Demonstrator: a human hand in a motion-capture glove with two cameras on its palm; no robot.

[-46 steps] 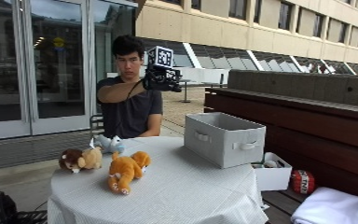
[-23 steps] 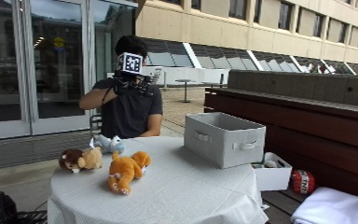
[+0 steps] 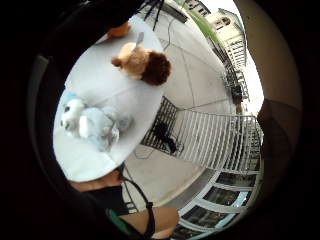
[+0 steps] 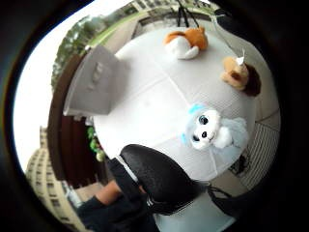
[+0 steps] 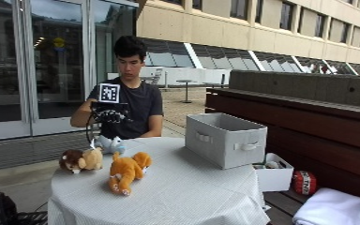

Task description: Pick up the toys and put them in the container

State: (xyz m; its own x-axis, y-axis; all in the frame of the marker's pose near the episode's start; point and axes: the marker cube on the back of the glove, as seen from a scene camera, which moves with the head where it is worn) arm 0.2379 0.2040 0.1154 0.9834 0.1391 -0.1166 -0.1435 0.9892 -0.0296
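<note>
The gloved right hand (image 5: 110,115) hangs above the pale blue toy (image 5: 109,144) at the table's (image 5: 186,197) near edge, holding nothing; how far its fingers spread cannot be told. The lion (image 5: 80,160) and the orange toy (image 5: 128,170) lie beside it, the grey container (image 5: 225,139) well apart.

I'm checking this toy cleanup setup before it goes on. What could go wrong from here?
The blue-white plush sits near the table's edge under the gloved right hand; a clumsy grab might knock it off. The lion plush also lies near the rim. The container stands across the table, so a toy could drop on the way.
</note>
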